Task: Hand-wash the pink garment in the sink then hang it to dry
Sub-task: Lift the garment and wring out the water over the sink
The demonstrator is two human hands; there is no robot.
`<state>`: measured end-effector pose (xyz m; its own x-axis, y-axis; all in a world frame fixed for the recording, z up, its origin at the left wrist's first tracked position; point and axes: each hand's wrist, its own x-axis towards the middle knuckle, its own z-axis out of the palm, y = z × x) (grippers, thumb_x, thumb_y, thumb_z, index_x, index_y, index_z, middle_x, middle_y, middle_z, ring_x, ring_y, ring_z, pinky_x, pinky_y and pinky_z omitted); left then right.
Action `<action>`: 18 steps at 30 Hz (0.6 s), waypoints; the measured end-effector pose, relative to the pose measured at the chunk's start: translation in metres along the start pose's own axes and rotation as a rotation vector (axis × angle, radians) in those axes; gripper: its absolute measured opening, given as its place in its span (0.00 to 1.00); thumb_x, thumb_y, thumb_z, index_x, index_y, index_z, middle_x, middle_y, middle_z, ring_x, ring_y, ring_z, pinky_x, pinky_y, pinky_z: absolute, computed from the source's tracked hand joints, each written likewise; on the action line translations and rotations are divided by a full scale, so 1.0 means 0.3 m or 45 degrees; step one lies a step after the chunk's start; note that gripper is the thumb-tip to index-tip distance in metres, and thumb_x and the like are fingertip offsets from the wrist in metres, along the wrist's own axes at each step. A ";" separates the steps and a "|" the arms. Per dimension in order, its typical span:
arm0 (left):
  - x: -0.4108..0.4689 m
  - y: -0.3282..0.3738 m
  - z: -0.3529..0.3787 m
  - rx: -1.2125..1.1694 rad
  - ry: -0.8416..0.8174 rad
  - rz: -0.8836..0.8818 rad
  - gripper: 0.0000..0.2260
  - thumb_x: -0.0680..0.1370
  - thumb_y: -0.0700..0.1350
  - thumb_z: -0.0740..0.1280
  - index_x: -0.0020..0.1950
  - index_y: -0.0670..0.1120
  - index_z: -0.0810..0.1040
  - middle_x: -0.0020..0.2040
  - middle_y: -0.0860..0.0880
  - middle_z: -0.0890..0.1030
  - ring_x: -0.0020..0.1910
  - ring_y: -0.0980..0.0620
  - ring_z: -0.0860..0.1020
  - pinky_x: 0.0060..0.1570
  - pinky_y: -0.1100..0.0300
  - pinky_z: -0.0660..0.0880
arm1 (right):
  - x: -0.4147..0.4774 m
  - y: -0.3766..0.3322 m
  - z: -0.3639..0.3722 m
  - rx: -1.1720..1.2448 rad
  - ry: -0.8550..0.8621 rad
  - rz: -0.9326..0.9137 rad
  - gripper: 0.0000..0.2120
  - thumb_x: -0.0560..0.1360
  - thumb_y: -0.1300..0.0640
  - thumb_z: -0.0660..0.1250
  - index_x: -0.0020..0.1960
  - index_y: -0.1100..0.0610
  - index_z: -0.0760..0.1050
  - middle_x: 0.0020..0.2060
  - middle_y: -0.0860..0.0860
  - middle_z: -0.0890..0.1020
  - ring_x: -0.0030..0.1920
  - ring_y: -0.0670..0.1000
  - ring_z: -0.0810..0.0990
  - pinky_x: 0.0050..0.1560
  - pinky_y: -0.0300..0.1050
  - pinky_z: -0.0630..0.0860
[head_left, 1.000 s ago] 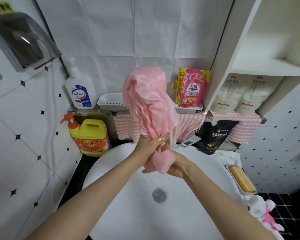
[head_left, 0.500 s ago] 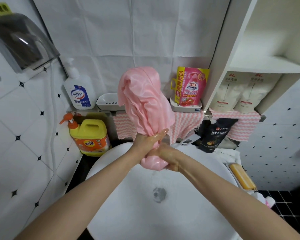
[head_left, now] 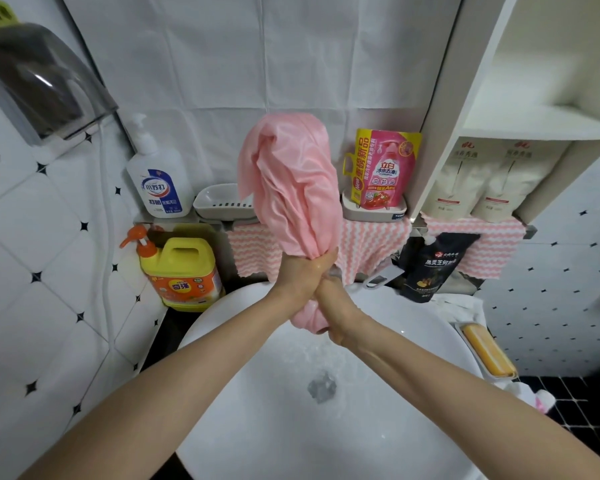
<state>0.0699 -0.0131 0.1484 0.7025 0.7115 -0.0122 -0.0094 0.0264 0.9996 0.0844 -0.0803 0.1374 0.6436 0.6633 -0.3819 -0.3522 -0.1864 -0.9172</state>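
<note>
Head view looks down on a round white ceramic sink (head_left: 250,427). Above its back rim the soft pink fabric garment (head_left: 291,181) is held up as a bunched, upright roll, clear of the basin. The left hand (head_left: 298,275) is clenched round the roll's narrow waist. The right hand (head_left: 338,308) is wrapped round the short tail just below it, and the two hands touch. Both look wet. Glints of water lie on the basin floor near the grey metal drain (head_left: 322,386).

This reads as the wringing step: washing seems finished and water is being squeezed out over the sink before hanging. Only the lower end is compressed, and the loose upper bulk above the left hand looks unsqueezed. The next move probably calls for shifting the grip upward and twisting section by section, keeping the roll over the basin so drips land inside. After that it needs shaking out and carrying to a drying spot. No hanger or rail shows here.

A yellow plastic detergent jug with an orange pump (head_left: 182,271) stands on the counter to the left, well apart from the work.
</note>
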 end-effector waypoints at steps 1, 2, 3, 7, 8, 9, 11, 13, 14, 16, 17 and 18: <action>0.005 -0.001 0.001 0.011 -0.008 -0.001 0.21 0.73 0.39 0.71 0.65 0.36 0.72 0.56 0.39 0.78 0.57 0.42 0.77 0.62 0.57 0.72 | 0.003 -0.001 -0.003 0.028 -0.002 -0.013 0.11 0.83 0.56 0.53 0.43 0.50 0.69 0.46 0.49 0.78 0.41 0.42 0.72 0.51 0.44 0.73; 0.006 0.002 0.000 0.019 -0.010 -0.007 0.20 0.74 0.38 0.71 0.63 0.33 0.72 0.53 0.35 0.78 0.54 0.39 0.77 0.57 0.58 0.73 | 0.012 0.006 -0.008 0.025 -0.012 -0.021 0.12 0.82 0.57 0.53 0.42 0.50 0.69 0.48 0.48 0.79 0.43 0.42 0.73 0.55 0.47 0.73; 0.006 0.004 -0.002 0.022 -0.012 -0.003 0.20 0.74 0.38 0.71 0.61 0.29 0.72 0.50 0.32 0.78 0.51 0.36 0.77 0.52 0.60 0.74 | 0.012 0.005 -0.007 0.034 -0.017 -0.023 0.10 0.81 0.57 0.54 0.42 0.50 0.69 0.47 0.48 0.79 0.43 0.43 0.75 0.56 0.48 0.73; 0.027 -0.005 -0.024 0.127 -0.072 -0.016 0.17 0.73 0.42 0.72 0.50 0.29 0.75 0.37 0.39 0.78 0.47 0.36 0.78 0.47 0.66 0.74 | 0.009 -0.017 -0.030 -0.133 -0.225 0.031 0.10 0.67 0.54 0.61 0.46 0.56 0.74 0.38 0.51 0.79 0.36 0.46 0.76 0.29 0.34 0.71; 0.028 0.000 -0.032 0.161 -0.076 -0.019 0.13 0.73 0.43 0.72 0.49 0.35 0.77 0.37 0.45 0.79 0.45 0.42 0.78 0.43 0.71 0.73 | 0.010 -0.023 -0.041 -0.147 -0.312 0.055 0.11 0.66 0.56 0.62 0.47 0.58 0.75 0.39 0.52 0.80 0.38 0.48 0.78 0.29 0.35 0.73; 0.028 0.006 -0.041 0.183 -0.068 -0.020 0.12 0.72 0.44 0.73 0.51 0.39 0.78 0.40 0.47 0.80 0.46 0.47 0.78 0.39 0.75 0.72 | 0.010 -0.027 -0.056 -0.124 -0.402 0.075 0.12 0.66 0.59 0.63 0.49 0.58 0.76 0.41 0.53 0.81 0.42 0.50 0.80 0.34 0.38 0.77; 0.032 0.016 -0.059 0.193 -0.006 0.003 0.16 0.73 0.43 0.73 0.58 0.40 0.77 0.48 0.48 0.79 0.49 0.51 0.77 0.35 0.78 0.69 | 0.009 -0.019 -0.093 -0.031 -0.541 0.076 0.22 0.66 0.59 0.69 0.60 0.53 0.74 0.52 0.51 0.82 0.53 0.52 0.81 0.49 0.51 0.81; 0.036 0.017 -0.075 0.185 0.044 0.049 0.19 0.74 0.43 0.71 0.62 0.41 0.74 0.51 0.50 0.76 0.51 0.54 0.73 0.37 0.75 0.67 | -0.001 0.002 -0.116 -0.009 -0.530 0.091 0.36 0.64 0.51 0.75 0.69 0.44 0.65 0.62 0.48 0.77 0.60 0.52 0.79 0.56 0.58 0.78; 0.035 0.017 -0.076 0.169 0.057 0.057 0.18 0.74 0.43 0.71 0.62 0.41 0.73 0.50 0.51 0.75 0.51 0.54 0.72 0.39 0.74 0.66 | -0.013 0.010 -0.115 0.004 -0.500 0.083 0.41 0.62 0.48 0.76 0.71 0.42 0.62 0.64 0.48 0.75 0.61 0.52 0.78 0.56 0.59 0.78; 0.031 0.011 -0.068 0.104 0.033 0.041 0.14 0.75 0.43 0.70 0.58 0.43 0.75 0.46 0.53 0.77 0.49 0.54 0.75 0.38 0.76 0.68 | -0.031 0.023 -0.088 0.057 -0.456 0.041 0.46 0.61 0.47 0.78 0.73 0.39 0.57 0.67 0.47 0.72 0.62 0.51 0.76 0.56 0.59 0.78; 0.026 0.011 -0.062 0.070 0.002 0.029 0.12 0.74 0.44 0.71 0.55 0.44 0.76 0.46 0.53 0.79 0.49 0.54 0.77 0.40 0.77 0.70 | -0.036 0.029 -0.069 0.071 -0.443 0.009 0.46 0.62 0.48 0.78 0.73 0.40 0.57 0.66 0.47 0.72 0.63 0.51 0.76 0.56 0.59 0.78; 0.021 0.014 -0.056 0.046 -0.030 -0.001 0.10 0.74 0.45 0.71 0.53 0.45 0.77 0.45 0.52 0.80 0.48 0.54 0.79 0.43 0.75 0.71 | -0.032 0.035 -0.052 0.088 -0.440 -0.023 0.43 0.63 0.51 0.78 0.72 0.43 0.59 0.65 0.47 0.74 0.62 0.50 0.76 0.57 0.59 0.78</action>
<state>0.0624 0.0033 0.1521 0.7193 0.6946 -0.0126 0.0164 0.0012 0.9999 0.0850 -0.0999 0.1298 0.3864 0.8744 -0.2935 -0.3956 -0.1303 -0.9091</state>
